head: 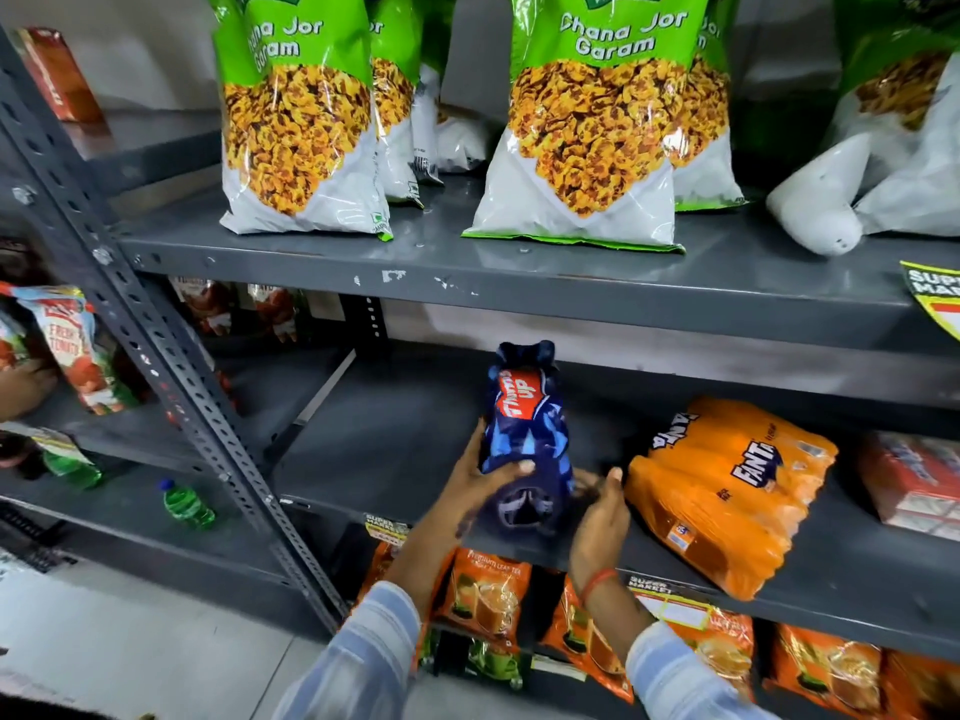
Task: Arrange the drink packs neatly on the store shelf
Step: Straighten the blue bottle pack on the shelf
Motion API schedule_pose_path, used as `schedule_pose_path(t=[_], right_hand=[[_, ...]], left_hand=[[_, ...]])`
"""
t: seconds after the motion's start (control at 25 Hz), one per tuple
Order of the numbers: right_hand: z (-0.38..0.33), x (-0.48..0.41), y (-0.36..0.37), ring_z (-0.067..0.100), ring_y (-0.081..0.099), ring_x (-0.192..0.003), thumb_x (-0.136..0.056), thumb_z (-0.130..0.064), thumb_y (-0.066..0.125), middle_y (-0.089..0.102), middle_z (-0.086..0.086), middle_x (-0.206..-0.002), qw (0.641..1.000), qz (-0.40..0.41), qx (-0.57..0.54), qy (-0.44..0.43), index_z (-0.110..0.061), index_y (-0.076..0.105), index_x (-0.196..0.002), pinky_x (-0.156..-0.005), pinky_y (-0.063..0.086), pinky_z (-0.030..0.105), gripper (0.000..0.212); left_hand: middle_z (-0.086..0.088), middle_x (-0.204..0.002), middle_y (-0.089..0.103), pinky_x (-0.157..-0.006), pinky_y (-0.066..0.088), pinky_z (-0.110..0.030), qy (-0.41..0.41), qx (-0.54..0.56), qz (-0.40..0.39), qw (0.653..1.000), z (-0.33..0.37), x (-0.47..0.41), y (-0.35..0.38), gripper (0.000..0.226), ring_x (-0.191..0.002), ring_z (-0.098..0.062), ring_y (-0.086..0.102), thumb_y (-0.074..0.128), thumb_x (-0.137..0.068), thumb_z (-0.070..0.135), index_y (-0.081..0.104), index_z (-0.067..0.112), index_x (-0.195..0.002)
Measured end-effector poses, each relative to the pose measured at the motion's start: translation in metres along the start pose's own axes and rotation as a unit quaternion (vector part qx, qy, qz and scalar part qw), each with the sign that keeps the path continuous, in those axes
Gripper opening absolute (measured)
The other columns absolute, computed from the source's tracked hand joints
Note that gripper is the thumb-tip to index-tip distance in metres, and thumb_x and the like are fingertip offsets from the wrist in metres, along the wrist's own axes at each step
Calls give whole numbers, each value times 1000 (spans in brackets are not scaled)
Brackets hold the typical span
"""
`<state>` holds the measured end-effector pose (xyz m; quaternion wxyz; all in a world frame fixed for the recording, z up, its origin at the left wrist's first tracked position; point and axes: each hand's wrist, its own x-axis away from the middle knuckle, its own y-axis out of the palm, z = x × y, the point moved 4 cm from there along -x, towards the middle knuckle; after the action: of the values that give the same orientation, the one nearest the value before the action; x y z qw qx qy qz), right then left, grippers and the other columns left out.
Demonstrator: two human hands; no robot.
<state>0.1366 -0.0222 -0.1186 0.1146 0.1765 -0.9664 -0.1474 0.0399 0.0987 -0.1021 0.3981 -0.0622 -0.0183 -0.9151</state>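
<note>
A dark blue Thums Up drink pack (pixel 524 428) lies lengthwise on the grey middle shelf (pixel 374 449), its near end at the shelf's front edge. My left hand (pixel 478 485) grips its left side, thumb across the top. My right hand (pixel 597 517) holds its near right end, fingers partly hidden behind the pack. An orange Fanta drink pack (pixel 727 491) lies at an angle just to the right, close to my right hand and overhanging the shelf's front edge a little.
Green Chana Jor Garam bags (pixel 587 132) stand on the shelf above. A red-and-white pack (pixel 914 480) sits far right. Orange tea pouches (pixel 488 595) hang below. A slotted upright post (pixel 171 356) stands at left, with a green bottle (pixel 187 504) and ketchup pouches (pixel 72 350) beyond.
</note>
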Motion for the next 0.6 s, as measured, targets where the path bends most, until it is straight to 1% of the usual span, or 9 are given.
schedule_pose_path(t=[0.04,0.08,0.16,0.2,0.28,0.36,0.48,0.56,0.6], right_hand=[[5,8,0,24,61,-78,-97,-36,32,67,10,-77,1000,-10,4,-5,-5,66,-80,-75,46,31,49],[13,11,0,25,61,-79,-96,-35,31,68,12,-79,999,-27,25,-9,-6,68,-78,-76,47,31,50],[19,19,6,20,64,-81,-95,-33,30,71,13,-83,994,-88,70,-8,-13,71,-77,-78,48,23,49],[19,21,11,13,66,-83,-96,-32,29,73,7,-84,987,-133,90,-6,-16,72,-79,-79,49,18,49],[20,22,19,1,66,-82,-99,-28,27,76,-7,-82,975,-197,104,7,-20,73,-81,-81,48,16,51],[11,16,17,-4,64,-79,-99,-25,29,74,-9,-81,978,-174,112,-12,-19,72,-81,-82,46,23,48],[-18,-9,-1,4,55,-96,-96,-26,38,59,7,-105,975,-53,164,-143,-14,62,-99,-85,45,25,27],[-33,-32,-3,18,47,-116,-91,-33,42,46,15,-128,951,-22,229,-205,-11,51,-120,-91,43,21,37],[-32,-44,0,23,44,-124,-91,-36,43,41,16,-137,945,-35,254,-203,-13,44,-128,-96,44,27,44]], left_hand=[[-8,-126,62,-86,54,-27,1,51,-24,998,-2,1,-10,71,-102,-12,66,77,-69,24,45,18,-132],[-13,-125,62,-81,56,-23,-1,88,-10,996,-3,1,-19,53,-95,-10,68,72,-76,21,53,17,-125],[-18,-129,59,-75,57,-19,0,96,105,990,-3,5,-29,29,-94,-9,67,60,-87,23,59,18,-116],[-16,-133,55,-82,56,-22,16,71,170,983,-5,10,-28,36,-104,-12,64,58,-88,30,54,18,-122],[-9,-149,37,-107,41,-35,50,-18,224,973,-8,24,-11,78,-131,-18,43,65,-78,49,30,19,-141],[-2,-155,19,-111,24,-31,54,-107,234,965,-11,32,1,104,-141,-17,22,75,-69,46,13,17,-147],[-7,-152,30,-108,35,-37,62,-135,234,961,-7,20,-17,97,-136,-22,35,78,-71,32,19,16,-146],[-7,-144,45,-104,45,-41,71,-126,227,963,-9,15,-32,86,-128,-21,48,77,-71,33,31,18,-142],[-6,-137,53,-100,49,-41,65,-107,229,965,-13,15,-39,78,-122,-20,54,76,-72,33,38,18,-138]])
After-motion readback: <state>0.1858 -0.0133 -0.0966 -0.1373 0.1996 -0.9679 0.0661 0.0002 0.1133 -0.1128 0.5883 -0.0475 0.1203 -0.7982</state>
